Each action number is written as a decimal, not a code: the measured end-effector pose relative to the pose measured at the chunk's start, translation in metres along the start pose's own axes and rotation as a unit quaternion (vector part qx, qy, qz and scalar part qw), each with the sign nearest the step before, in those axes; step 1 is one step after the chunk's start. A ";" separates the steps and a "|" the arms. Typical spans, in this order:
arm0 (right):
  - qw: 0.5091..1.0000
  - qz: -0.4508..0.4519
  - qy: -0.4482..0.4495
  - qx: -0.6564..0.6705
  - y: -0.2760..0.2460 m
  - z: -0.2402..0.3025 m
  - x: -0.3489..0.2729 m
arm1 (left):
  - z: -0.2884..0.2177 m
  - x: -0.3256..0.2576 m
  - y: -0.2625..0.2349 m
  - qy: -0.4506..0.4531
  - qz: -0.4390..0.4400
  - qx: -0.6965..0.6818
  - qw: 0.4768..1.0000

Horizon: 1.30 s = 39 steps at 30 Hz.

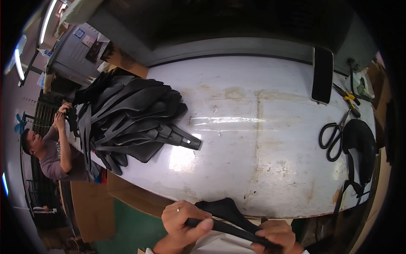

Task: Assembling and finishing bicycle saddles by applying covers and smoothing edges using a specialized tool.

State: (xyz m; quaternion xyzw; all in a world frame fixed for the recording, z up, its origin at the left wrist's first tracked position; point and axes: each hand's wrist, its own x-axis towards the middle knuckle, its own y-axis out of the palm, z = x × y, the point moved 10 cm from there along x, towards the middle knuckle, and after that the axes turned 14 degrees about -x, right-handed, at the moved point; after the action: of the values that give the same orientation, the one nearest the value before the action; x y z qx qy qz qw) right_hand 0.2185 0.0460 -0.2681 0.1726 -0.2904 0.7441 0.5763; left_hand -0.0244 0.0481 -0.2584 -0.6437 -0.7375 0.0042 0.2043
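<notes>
At the table's near edge, my left hand [186,222] is closed around one end of a black, bendy moulded piece [224,210] with a narrow strip and a wider flap. My right hand [275,233] pinches the other end of the strip, so the piece spans between both hands, held just off the edge. A large heap of similar black moulded pieces [135,106] lies on the left part of the white table [228,169]. One piece with square cut-outs sticks out of the heap toward the middle.
On the right lie black-handled scissors [341,127], yellow-and-black pliers [349,97], a dark flat slab [322,76] with a pale rim, and a curved black part [364,137]. A co-worker [55,156] works beyond the heap. A cardboard box [91,209] stands below the table's left edge.
</notes>
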 end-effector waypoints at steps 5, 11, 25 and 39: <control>0.997 -0.013 0.072 0.014 -0.007 -0.018 -0.013 | -0.001 0.002 0.007 -0.023 0.013 0.007 1.000; 0.940 -0.018 0.265 -0.212 -0.017 -0.023 0.015 | -0.014 0.006 0.028 -0.112 0.083 -0.007 0.990; 0.922 -0.113 0.365 -0.061 -0.005 -0.059 -0.015 | -0.044 -0.012 0.038 0.052 0.018 0.114 0.992; 0.850 0.377 0.335 -0.155 -0.052 -0.059 -0.038 | 0.095 -0.001 0.070 -0.348 0.053 -0.442 0.825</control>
State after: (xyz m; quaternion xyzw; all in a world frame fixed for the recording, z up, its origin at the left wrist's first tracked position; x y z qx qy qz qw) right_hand 0.2838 0.0630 -0.3243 -0.3013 -0.2341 0.8621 0.3336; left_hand 0.0130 0.0832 -0.3644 -0.6590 -0.6474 -0.0880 -0.3726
